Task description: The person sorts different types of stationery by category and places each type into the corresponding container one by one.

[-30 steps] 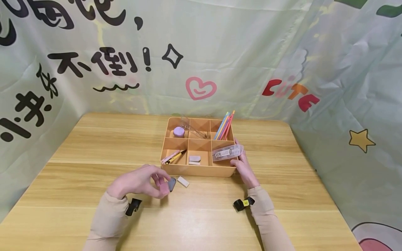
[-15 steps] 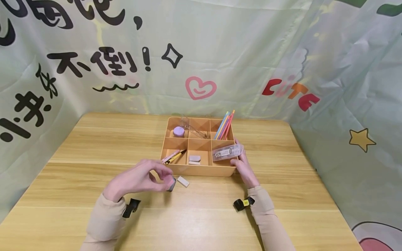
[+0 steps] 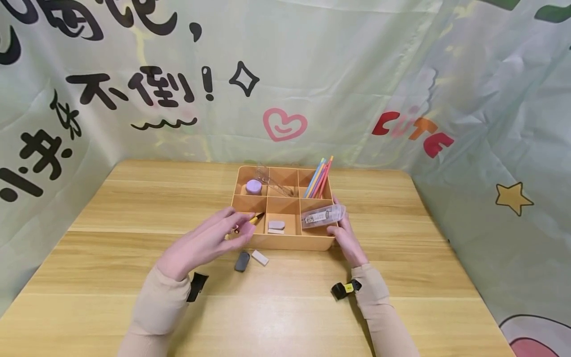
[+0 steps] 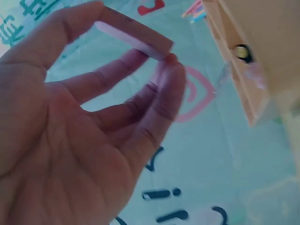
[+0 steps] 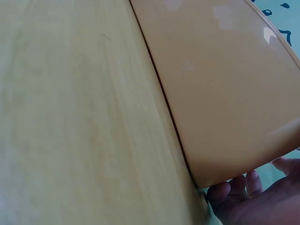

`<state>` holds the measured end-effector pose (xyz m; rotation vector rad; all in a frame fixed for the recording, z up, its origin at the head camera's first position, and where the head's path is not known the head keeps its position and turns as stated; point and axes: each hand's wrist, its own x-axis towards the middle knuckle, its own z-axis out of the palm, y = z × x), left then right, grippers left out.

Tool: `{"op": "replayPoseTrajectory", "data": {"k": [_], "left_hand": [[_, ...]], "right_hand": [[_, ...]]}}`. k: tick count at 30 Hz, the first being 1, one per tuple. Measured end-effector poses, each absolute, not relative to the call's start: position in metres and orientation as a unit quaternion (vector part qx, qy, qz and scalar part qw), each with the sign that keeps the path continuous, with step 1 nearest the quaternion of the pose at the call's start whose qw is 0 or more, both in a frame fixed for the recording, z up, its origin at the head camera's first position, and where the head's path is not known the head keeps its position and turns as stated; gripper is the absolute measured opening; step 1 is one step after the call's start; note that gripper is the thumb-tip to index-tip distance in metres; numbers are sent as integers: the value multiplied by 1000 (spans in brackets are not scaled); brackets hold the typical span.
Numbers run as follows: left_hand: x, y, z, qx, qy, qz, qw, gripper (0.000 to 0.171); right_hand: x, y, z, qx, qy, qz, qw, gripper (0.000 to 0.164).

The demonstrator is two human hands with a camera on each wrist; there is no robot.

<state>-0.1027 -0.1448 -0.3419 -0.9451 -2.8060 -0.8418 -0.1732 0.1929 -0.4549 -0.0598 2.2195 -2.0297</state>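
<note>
My left hand (image 3: 209, 243) pinches a pink eraser (image 4: 136, 33) between thumb and fingertips, as the left wrist view shows. In the head view this hand is over the front-left compartment of an orange divided organizer box (image 3: 285, 243), and the eraser is mostly hidden. A yellow-and-black pen (image 3: 256, 218) lies in that compartment, partly behind the fingers. My right hand (image 3: 348, 240) holds the box's right side, thumb at the rim and fingers along the outer wall. A dark grey eraser (image 3: 242, 262) and a white eraser (image 3: 260, 258) lie on the table before the box.
The box also holds pale erasers (image 3: 276, 226), a clear plastic case (image 3: 323, 216), colored pencils (image 3: 318, 178), a purple-lidded jar (image 3: 254, 187) and a clear item (image 3: 276, 183) across the back dividers. It stands on a wooden table (image 3: 276, 317) in front of a printed curtain (image 3: 348, 59).
My left hand has moved up and forward with the pink eraser, from beside the dark grey eraser to over the front-left compartment. The grey eraser is now uncovered. My right hand stays put.
</note>
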Motion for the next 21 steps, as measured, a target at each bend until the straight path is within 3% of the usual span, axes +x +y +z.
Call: {"op": "replayPoseTrajectory", "data": {"k": [7, 10, 14, 21], "left_hand": [[-127, -123, -330, -338, -920, -197, 39, 16], [-135, -112, -323, -327, -934, -137, 41, 21], [-144, -93, -317, -289, -955, -61, 21, 34], [-164, -60, -318, -272, -962, 32, -13, 31]], "right_hand": [[-172, 193, -455, -23, 734, -675, 66, 99], [-172, 194, -455, -26, 733, -676, 66, 99], [-172, 194, -455, -26, 734, -676, 62, 99], [-170, 194, -455, -27, 737, -672, 63, 100]]}}
